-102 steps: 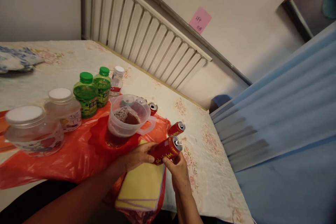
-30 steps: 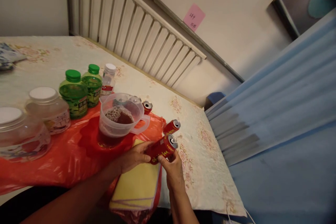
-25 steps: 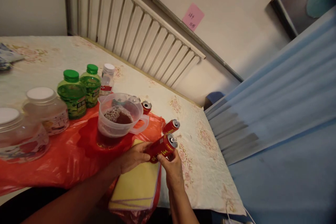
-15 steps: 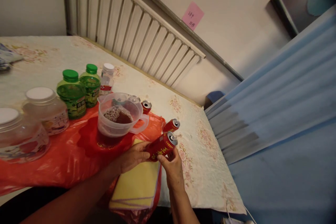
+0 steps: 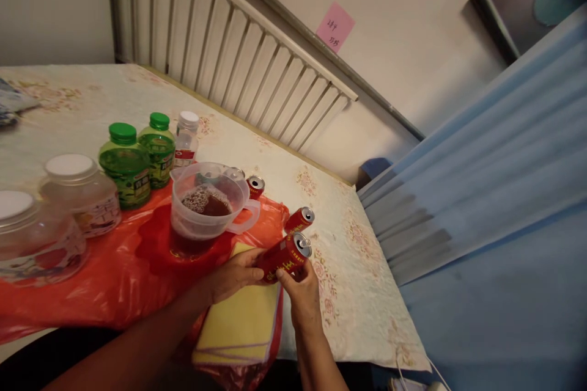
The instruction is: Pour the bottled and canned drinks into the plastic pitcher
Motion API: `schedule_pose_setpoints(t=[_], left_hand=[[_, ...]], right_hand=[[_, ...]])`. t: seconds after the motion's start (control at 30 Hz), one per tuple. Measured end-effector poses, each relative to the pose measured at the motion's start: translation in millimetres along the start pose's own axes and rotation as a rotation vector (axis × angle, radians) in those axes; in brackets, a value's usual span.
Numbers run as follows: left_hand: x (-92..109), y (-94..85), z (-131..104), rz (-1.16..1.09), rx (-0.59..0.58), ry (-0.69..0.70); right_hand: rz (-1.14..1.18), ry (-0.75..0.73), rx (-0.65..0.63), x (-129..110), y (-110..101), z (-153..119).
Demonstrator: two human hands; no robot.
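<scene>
A red can (image 5: 285,256) with its tab raised is held between both my hands, its top tilted to the right. My left hand (image 5: 239,274) grips its lower left side. My right hand (image 5: 301,293) grips it from the right, thumb on the front. Just behind it stands a second red can (image 5: 300,219), opened. The clear plastic jug (image 5: 206,223) to the left holds dark brown liquid with foam on top. Another opened red can (image 5: 255,186) is behind the jug's handle. Folded yellow cloths (image 5: 238,330) lie below my hands.
Two green-capped bottles (image 5: 132,174), a white-capped bottle (image 5: 187,137) and two white-lidded jars (image 5: 82,195) stand at the left. A red plastic sheet (image 5: 110,275) covers part of the flowered tablecloth (image 5: 367,293). Behind are a radiator (image 5: 229,43) and a blue curtain (image 5: 495,195).
</scene>
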State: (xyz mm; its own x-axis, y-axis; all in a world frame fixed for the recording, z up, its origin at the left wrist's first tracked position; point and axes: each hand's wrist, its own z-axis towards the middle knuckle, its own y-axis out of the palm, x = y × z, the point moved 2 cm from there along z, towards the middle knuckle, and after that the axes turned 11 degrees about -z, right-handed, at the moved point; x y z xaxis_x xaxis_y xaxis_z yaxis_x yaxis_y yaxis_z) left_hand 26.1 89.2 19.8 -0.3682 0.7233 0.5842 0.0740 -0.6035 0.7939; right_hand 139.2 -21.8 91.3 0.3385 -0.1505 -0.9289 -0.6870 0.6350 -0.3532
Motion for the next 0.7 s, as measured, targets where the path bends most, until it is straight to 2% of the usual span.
schedule_pose_setpoints(t=[0.1,0.23,0.37,0.47,0.7], left_hand=[[-1,-3.8,-1,0.003,0.076,-0.039],[4,-0.3,-4,0.098,0.191,-0.12],[11,7.3,-6,0.114,0.197,-0.159],[12,6.5,-5,0.106,0.206,-0.179],[8,0.7,-5,0.064,0.163,-0.174]], right_hand=[[0.003,0.012,0.056,11,-9,5],[-0.008,0.032,0.173,31,-35,20],[-0.06,0.055,0.283,54,-64,38],[-0.106,0.072,0.336,72,-78,51],[-0.127,0.053,0.367,103,-84,97]])
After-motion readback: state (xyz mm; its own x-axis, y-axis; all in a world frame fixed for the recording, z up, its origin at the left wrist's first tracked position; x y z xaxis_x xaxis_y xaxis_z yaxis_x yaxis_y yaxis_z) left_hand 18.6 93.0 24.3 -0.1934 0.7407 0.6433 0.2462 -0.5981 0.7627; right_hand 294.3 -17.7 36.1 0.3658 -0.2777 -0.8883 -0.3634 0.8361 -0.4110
